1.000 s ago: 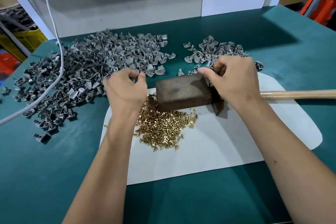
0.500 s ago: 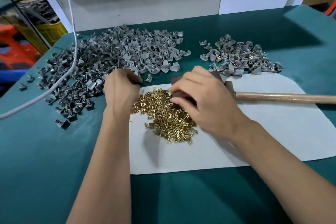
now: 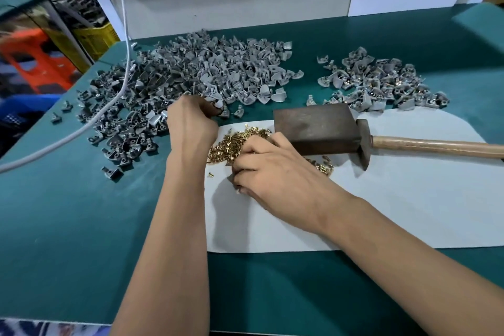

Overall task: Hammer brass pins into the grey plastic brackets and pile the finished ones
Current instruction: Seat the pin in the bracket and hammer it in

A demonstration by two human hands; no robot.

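Note:
A large pile of grey plastic brackets (image 3: 196,71) covers the back left of the green table. My left hand (image 3: 191,123) is at its near edge, fingers curled round a grey bracket (image 3: 218,104). A heap of brass pins (image 3: 231,142) lies on the white mat (image 3: 409,213). My right hand (image 3: 270,172) rests on the heap, fingers curled down and pinching at the pins; the fingertips are partly hidden. A smaller pile of brackets with pins in them (image 3: 381,82) sits at the back right.
A dark metal block (image 3: 316,125) stands on the mat beside the pins. A hammer lies behind it, its wooden handle (image 3: 436,146) pointing right. A white cable (image 3: 122,43) hangs across the left pile. Crates stand off the table's left edge.
My right hand left the metal block and came down onto the brass pins. My left hand reached forward into the edge of the bracket pile.

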